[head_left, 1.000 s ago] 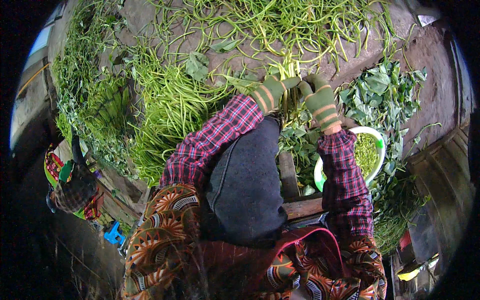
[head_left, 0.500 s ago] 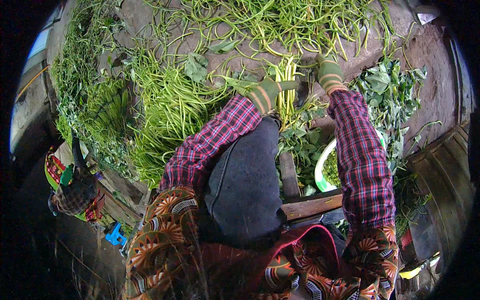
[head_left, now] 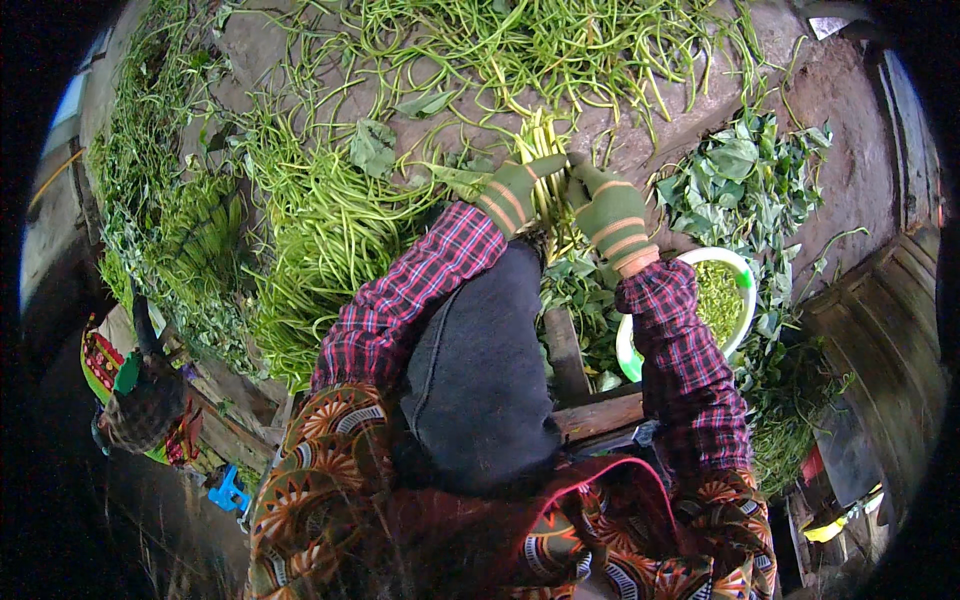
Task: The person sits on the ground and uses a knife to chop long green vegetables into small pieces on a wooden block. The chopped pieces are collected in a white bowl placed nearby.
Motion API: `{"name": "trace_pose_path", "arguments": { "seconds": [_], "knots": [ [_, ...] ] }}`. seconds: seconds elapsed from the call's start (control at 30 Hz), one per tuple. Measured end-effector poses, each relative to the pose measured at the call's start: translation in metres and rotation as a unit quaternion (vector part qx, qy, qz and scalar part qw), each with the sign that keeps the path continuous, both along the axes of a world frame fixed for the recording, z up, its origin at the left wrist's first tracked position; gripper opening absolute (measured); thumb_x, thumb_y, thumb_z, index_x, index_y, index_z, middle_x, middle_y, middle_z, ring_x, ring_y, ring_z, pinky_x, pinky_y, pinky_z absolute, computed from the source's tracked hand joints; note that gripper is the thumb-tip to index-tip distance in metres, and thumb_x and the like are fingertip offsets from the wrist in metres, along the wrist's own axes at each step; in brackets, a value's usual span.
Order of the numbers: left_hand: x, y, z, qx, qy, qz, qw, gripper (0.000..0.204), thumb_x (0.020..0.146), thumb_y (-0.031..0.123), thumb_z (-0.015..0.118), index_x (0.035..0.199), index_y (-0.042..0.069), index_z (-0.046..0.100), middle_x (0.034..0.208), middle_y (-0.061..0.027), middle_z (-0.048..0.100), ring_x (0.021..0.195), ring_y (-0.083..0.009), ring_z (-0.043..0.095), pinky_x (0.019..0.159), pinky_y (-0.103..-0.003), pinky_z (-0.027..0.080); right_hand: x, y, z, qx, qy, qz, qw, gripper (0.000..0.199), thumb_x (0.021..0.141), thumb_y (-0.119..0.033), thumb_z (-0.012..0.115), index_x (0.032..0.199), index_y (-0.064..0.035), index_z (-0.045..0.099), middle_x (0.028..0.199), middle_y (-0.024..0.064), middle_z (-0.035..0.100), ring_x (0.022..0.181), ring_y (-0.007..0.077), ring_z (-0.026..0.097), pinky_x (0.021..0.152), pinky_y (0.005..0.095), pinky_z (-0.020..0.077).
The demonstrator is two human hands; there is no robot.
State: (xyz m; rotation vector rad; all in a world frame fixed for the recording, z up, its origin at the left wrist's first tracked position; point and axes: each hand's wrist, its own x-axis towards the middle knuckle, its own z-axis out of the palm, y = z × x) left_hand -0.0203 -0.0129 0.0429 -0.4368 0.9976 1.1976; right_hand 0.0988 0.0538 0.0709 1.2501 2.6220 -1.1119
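A bundle of long green beans (head_left: pixel 545 190) stands upright over my knee, wrapped by the fingers of my left hand (head_left: pixel 515 192) in a green glove with pale stripes. Against the bundle's right side is my right hand (head_left: pixel 608 210), gloved the same way. Its fingers are curled in, and what they pinch, if anything, is hidden. Left of my hands lies a thick heap of long beans (head_left: pixel 335 220). More loose long beans (head_left: pixel 560 50) are spread beyond them on the brown ground sheet.
Beside my right forearm is a white and green basin (head_left: pixel 745 290) of small green pieces. Leaf piles (head_left: pixel 740 170) lie at the right and below the bundle, near a wooden bar (head_left: pixel 600 417). A person (head_left: pixel 145 410) is at the far left, near a blue plastic object (head_left: pixel 230 490).
My right hand has come down and left from the loose beans to the side of the bundle. More of the basin shows. My left hand still grips the bundle.
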Motion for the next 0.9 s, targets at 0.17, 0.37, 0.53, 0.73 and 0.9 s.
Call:
{"name": "trace_pose_path", "arguments": {
  "seconds": [0.17,0.37,0.53,0.73,0.9],
  "knots": [
    [-0.005,-0.01,-0.01,0.023,-0.073,-0.001,0.997,0.019,0.076,0.009,0.048,0.092,0.0,0.051,0.079,-0.0112,0.056,0.07,-0.0204,0.056,0.064,-0.03,0.048,0.01,0.022,-0.008,-0.213,0.114,0.007,0.97,0.021,0.072,-0.017,0.051,0.088,-0.0047,0.056,0.072,0.0159,0.057,0.065,0.0254,0.056,0.058,0.0325,0.0419],
    [-0.001,0.001,0.004,0.046,-0.103,-0.1,0.989,0.016,0.072,0.01,0.052,0.085,0.001,0.05,0.076,-0.0111,0.055,0.069,-0.023,0.056,0.064,-0.036,0.047,0.014,0.124,-0.059,0.039,-0.093,-0.22,0.97,0.045,0.069,-0.038,0.055,0.099,-0.0048,0.05,0.089,0.0148,0.056,0.081,0.0299,0.053,0.068,0.0336,0.0413],
    [0.003,-0.001,0.008,0.047,-0.113,-0.051,0.991,0.02,0.072,0.01,0.052,0.09,0.001,0.05,0.077,-0.0112,0.056,0.074,-0.023,0.056,0.066,-0.036,0.047,-0.016,0.126,-0.088,0.035,-0.219,-0.147,0.964,0.055,0.065,-0.039,0.055,0.107,-0.0058,0.043,0.091,0.0172,0.054,0.084,0.0315,0.052,0.071,0.0372,0.0408],
    [-0.003,-0.002,-0.004,0.016,-0.101,-0.066,0.993,0.014,0.075,0.013,0.05,0.082,0.001,0.05,0.076,-0.0116,0.055,0.072,-0.0246,0.056,0.067,-0.038,0.047,-0.008,0.098,-0.09,-0.027,-0.091,-0.165,0.982,0.035,0.069,-0.025,0.053,0.094,-0.0008,0.052,0.084,0.0184,0.056,0.08,0.0297,0.054,0.068,0.0345,0.0417],
    [-0.001,-0.01,-0.024,-0.019,-0.077,0.034,0.996,0.021,0.075,0.013,0.05,0.089,-0.001,0.05,0.082,-0.013,0.056,0.073,-0.0242,0.056,0.066,-0.038,0.047,0.016,0.039,-0.026,-0.235,0.086,-0.229,0.941,0.026,0.071,-0.012,0.052,0.095,0.001,0.052,0.085,0.0144,0.057,0.076,0.0161,0.054,0.067,0.0255,0.0415]
  ]
}}
